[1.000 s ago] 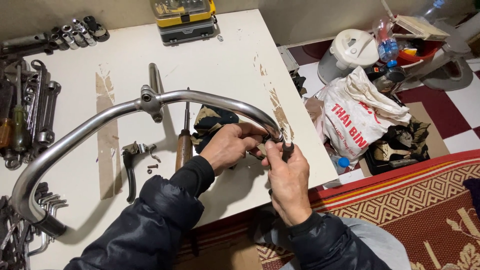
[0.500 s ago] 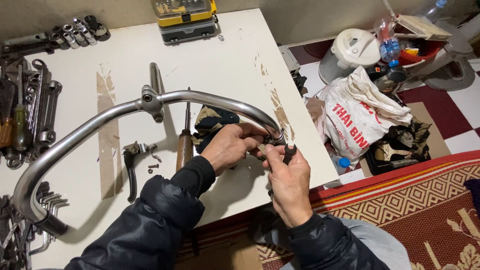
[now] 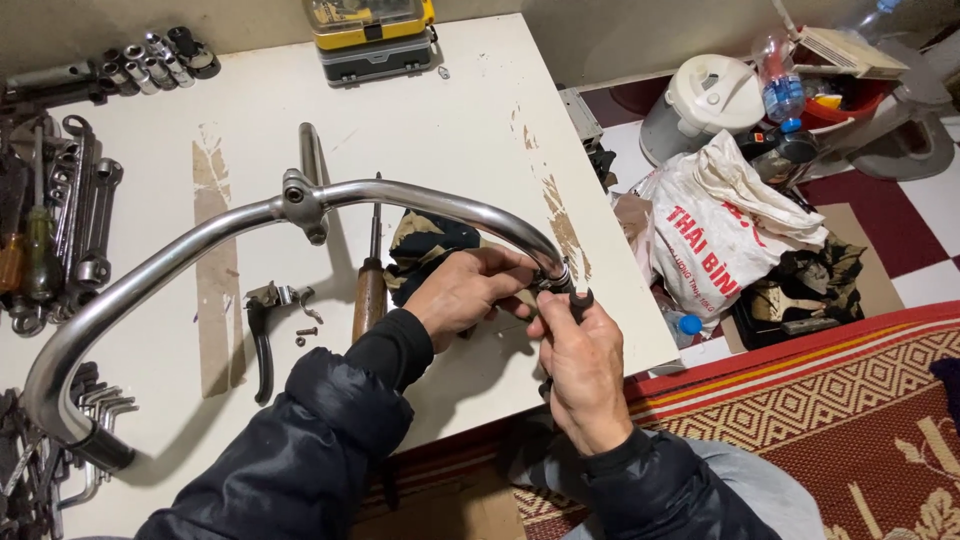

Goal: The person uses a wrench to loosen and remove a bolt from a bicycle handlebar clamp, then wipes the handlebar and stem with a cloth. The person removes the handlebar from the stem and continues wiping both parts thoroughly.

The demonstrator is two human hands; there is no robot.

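Since the earlier frame our right hand (image 3: 580, 355) has shifted its small wrench (image 3: 578, 302) slightly. Our left hand (image 3: 465, 290) clamps the handlebar (image 3: 420, 200) end at centre frame; the wrench may slip off.

glossy chromed metal handlebar (image 3: 400, 197), wooden-handled screwdriver (image 3: 368, 295), matt white table (image 3: 440, 120) with worn patches

A white sack (image 3: 735, 235) with red lettering slumps on the floor beside the table (image 3: 470, 110).
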